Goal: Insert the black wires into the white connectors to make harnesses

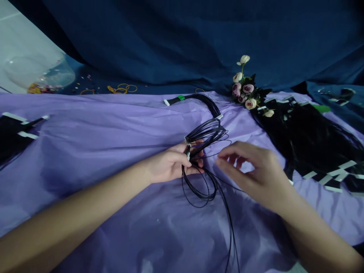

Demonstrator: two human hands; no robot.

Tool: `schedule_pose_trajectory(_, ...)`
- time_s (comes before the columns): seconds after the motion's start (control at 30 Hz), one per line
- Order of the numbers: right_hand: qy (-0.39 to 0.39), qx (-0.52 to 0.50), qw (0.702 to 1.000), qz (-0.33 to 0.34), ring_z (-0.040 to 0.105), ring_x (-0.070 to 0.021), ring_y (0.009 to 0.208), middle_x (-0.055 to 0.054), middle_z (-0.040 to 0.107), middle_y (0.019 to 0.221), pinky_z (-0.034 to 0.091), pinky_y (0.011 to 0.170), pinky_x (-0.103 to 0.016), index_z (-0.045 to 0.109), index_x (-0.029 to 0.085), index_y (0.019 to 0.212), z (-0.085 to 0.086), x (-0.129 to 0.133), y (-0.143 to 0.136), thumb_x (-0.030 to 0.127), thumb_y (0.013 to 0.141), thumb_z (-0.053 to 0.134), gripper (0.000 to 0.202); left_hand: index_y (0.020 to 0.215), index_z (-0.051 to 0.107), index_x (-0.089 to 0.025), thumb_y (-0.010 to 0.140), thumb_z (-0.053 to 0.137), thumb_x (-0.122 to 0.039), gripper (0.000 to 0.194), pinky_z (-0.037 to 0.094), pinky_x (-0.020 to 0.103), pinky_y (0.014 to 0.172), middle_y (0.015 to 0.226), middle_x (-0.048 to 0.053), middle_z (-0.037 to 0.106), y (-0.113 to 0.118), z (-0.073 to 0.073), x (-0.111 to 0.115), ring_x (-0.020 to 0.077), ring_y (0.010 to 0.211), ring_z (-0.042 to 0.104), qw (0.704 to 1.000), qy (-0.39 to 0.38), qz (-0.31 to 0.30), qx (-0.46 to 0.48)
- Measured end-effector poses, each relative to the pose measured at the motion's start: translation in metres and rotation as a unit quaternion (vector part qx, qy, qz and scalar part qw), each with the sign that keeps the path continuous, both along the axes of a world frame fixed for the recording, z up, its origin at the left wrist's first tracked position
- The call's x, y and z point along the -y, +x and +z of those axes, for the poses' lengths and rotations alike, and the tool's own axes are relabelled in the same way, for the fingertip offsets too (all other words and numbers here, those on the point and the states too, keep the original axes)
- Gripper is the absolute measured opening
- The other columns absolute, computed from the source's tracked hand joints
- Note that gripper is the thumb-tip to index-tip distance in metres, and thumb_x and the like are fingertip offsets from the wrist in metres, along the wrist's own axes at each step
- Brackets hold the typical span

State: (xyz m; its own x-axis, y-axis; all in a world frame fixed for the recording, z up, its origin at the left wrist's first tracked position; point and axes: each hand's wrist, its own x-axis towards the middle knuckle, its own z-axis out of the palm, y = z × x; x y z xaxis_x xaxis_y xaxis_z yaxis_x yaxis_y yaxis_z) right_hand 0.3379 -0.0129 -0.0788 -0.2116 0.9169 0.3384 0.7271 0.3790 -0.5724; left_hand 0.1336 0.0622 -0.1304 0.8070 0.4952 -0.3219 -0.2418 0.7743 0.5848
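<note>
My left hand (176, 161) is closed around a looped bundle of thin black wires (206, 132), thumb pressed on it near a white connector (188, 153). Some loops fan out above the fingers, others hang below, and loose wire ends trail down toward the front. To the right, my right hand (250, 170) has thumb and forefinger pinched together; a single black wire (209, 156) runs from the bundle to those fingertips. Just beyond the loops lies another black wire harness (203, 99), with white connectors at its ends and a green piece of tape (181, 98).
A purple cloth (113, 129) covers the work surface. At right lies a large pile of black wire harnesses (307, 132) with white ends, and more harnesses (14, 132) lie at left. Artificial flowers (244, 89), yellow rubber bands (122, 89) and a clear plastic container (57, 72) are along the back.
</note>
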Motion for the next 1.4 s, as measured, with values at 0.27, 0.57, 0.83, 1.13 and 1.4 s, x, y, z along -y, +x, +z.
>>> schedule_pose_trajectory(0.27,-0.169,-0.044,0.984,0.032,0.056,-0.0071,0.06,0.003,0.066,0.076,0.042,0.053,-0.019,0.066,0.021,0.087,-0.011,-0.003,-0.009,0.021,0.087,0.058,0.008,0.118,0.058,-0.019,0.059,0.051,0.003,0.064,0.044,0.043,0.095,0.107,0.006,0.065,-0.003,0.001,-0.003,0.0234,0.099,0.064,0.998,0.012,-0.009,0.068)
schedule_pose_trajectory(0.57,-0.18,-0.134,0.974,-0.022,0.056,-0.0072,0.056,0.001,0.068,0.076,0.044,0.05,-0.017,0.068,0.02,0.096,-0.009,-0.004,-0.009,0.032,0.082,0.068,0.018,0.121,0.057,-0.02,0.059,0.052,0.004,0.067,0.048,0.04,0.091,0.108,0.004,0.066,-0.003,0.003,-0.002,0.0243,0.102,0.064,0.997,-0.01,-0.016,0.079)
schedule_pose_trajectory(0.83,-0.109,-0.14,0.981,-0.081,0.054,-0.0085,0.048,0.0,0.063,0.061,0.039,0.044,-0.02,0.066,0.016,0.079,-0.02,-0.018,0.002,0.037,0.089,0.06,0.024,0.122,0.057,-0.022,0.059,0.052,0.002,0.067,0.048,0.039,0.087,0.104,0.004,0.064,-0.002,0.007,-0.001,0.0204,0.092,0.064,0.996,0.004,-0.039,0.081)
schedule_pose_trajectory(1.13,0.059,-0.051,0.992,-0.095,0.054,-0.0084,0.051,0.001,0.065,0.062,0.039,0.05,-0.021,0.066,0.017,0.073,-0.027,-0.025,0.004,0.032,0.087,0.064,0.02,0.117,0.057,-0.02,0.059,0.054,0.002,0.062,0.047,0.039,0.086,0.105,0.004,0.063,-0.002,0.004,-0.001,0.0204,0.089,0.064,0.994,-0.005,-0.073,0.078)
schedule_pose_trajectory(1.4,0.069,-0.128,0.971,-0.187,0.046,-0.0078,0.049,0.004,0.052,0.058,0.038,0.046,-0.022,0.053,0.018,0.069,-0.023,-0.02,0.007,0.035,0.069,0.08,0.032,0.111,0.058,-0.018,0.057,0.053,0.004,0.059,0.049,0.039,0.085,0.098,0.005,0.063,-0.003,0.007,-0.002,0.0197,0.088,0.064,0.997,-0.015,-0.032,0.076)
